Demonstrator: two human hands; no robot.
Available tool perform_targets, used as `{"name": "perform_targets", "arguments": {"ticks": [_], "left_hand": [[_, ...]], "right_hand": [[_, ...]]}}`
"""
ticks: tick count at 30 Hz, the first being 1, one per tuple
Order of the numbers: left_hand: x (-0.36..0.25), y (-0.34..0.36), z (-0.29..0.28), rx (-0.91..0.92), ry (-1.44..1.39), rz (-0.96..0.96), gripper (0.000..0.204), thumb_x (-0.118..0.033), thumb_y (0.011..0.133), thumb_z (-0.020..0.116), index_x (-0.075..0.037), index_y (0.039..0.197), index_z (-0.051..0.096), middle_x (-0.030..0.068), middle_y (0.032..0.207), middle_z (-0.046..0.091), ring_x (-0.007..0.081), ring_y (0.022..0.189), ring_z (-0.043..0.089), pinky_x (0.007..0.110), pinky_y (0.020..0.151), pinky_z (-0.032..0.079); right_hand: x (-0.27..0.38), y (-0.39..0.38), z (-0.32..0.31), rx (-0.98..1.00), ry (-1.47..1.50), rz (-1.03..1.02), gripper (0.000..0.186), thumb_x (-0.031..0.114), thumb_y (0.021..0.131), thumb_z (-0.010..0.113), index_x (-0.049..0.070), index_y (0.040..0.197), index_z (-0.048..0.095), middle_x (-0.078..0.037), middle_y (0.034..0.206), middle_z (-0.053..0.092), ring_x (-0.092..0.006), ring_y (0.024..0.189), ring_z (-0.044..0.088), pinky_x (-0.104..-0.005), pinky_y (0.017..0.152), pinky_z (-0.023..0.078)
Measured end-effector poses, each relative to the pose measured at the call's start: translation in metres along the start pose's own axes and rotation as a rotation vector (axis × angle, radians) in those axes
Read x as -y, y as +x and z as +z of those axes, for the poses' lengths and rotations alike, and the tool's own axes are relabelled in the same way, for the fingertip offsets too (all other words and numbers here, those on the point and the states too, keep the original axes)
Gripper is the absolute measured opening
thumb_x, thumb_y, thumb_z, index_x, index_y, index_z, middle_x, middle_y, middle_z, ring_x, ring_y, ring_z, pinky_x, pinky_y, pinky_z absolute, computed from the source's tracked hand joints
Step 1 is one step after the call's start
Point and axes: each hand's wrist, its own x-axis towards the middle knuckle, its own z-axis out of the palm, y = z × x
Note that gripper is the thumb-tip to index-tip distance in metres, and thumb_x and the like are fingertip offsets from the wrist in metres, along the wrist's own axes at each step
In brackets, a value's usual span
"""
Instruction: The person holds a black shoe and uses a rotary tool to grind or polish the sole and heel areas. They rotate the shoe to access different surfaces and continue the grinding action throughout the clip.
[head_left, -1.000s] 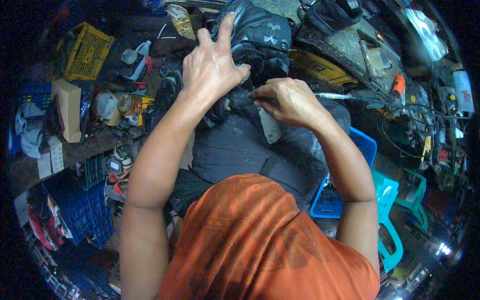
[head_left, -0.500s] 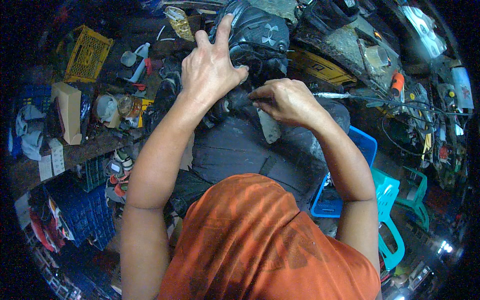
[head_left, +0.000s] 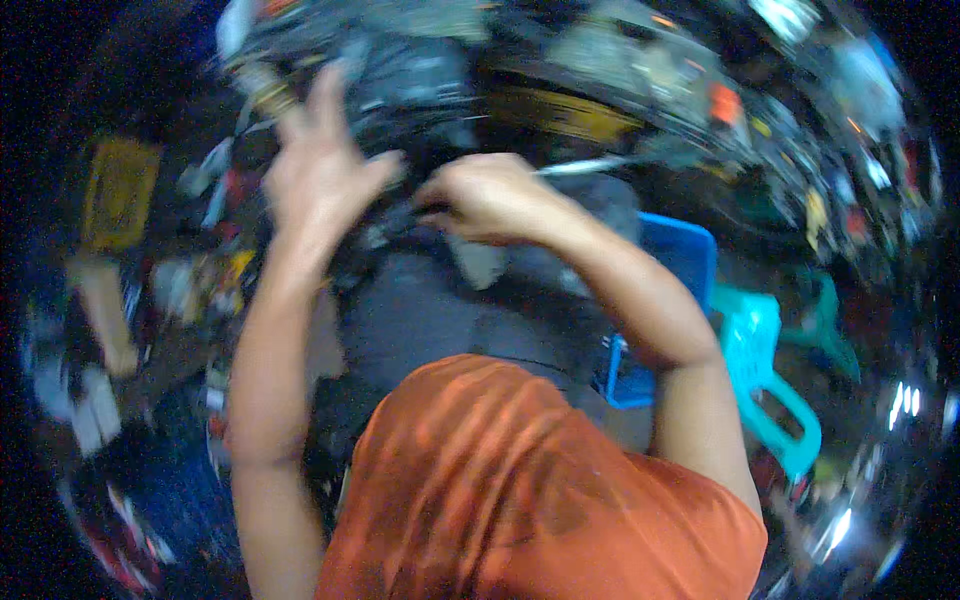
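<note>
My left hand is spread wide, fingers and thumb apart, over the near left side of a black backpack. Whether its palm touches the bag is blurred. Just right of it, my right hand is closed with fingertips pinched, pointing left toward the dark space between the hands. What it pinches is hidden. A thin silvery rod shows behind the right wrist and runs right; I cannot tell if the hand holds it. A pale patch lies below the right hand, over my dark trousers.
A blue plastic crate and a turquoise plastic chair stand to my right. At the left are a yellow crate and a cardboard box. A yellow panel and a cluttered bench lie beyond my hands.
The whole view has swung, so hands and backpack sit further left, and the picture is smeared. Both hands keep nearly the same pose and place relative to the bag.
</note>
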Motion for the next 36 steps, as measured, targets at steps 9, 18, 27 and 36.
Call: {"name": "perform_targets", "arguments": {"ticks": [9,18,27,36], "left_hand": [[0.013,0.011,0.016,-0.077,-0.018,0.105,0.107,-0.035,0.076,0.092,-0.022,0.165,0.033,0.0268,0.149,0.054,0.0473,0.134,0.054,0.054,0.111,0.047],[0.031,0.021,0.009,-0.201,-0.100,0.172,0.106,-0.038,0.080,0.091,-0.018,0.166,0.032,0.0244,0.160,0.046,0.0448,0.144,0.048,0.052,0.118,0.042],[0.046,0.001,0.001,-0.414,-0.218,0.090,0.119,-0.027,0.062,0.095,0.004,0.157,0.032,0.0262,0.149,0.049,0.0399,0.139,0.049,0.046,0.121,0.038],[0.041,-0.024,0.003,-0.282,-0.415,-0.173,0.113,-0.023,0.060,0.098,0.008,0.147,0.034,0.0324,0.140,0.052,0.0429,0.132,0.056,0.045,0.116,0.044]], "right_hand": [[-0.003,0.008,0.013,-0.050,0.018,-0.016,0.025,0.032,0.083,0.074,0.014,0.099,0.081,-0.015,0.096,0.080,-0.0356,0.093,0.077,-0.0507,0.074,0.061],[-0.002,-0.034,-0.004,-0.351,0.155,0.049,0.030,0.034,0.088,0.071,0.021,0.111,0.083,-0.013,0.099,0.080,-0.0353,0.094,0.076,-0.0506,0.078,0.060],[-0.019,-0.121,-0.001,-0.545,0.264,0.120,0.026,0.025,0.096,0.075,0.011,0.118,0.080,-0.013,0.102,0.077,-0.0336,0.097,0.073,-0.0444,0.084,0.058],[0.007,-0.093,-0.001,-0.423,0.200,0.183,0.025,0.024,0.096,0.074,0.011,0.117,0.079,-0.013,0.097,0.073,-0.0346,0.089,0.072,-0.0440,0.078,0.057]]}}
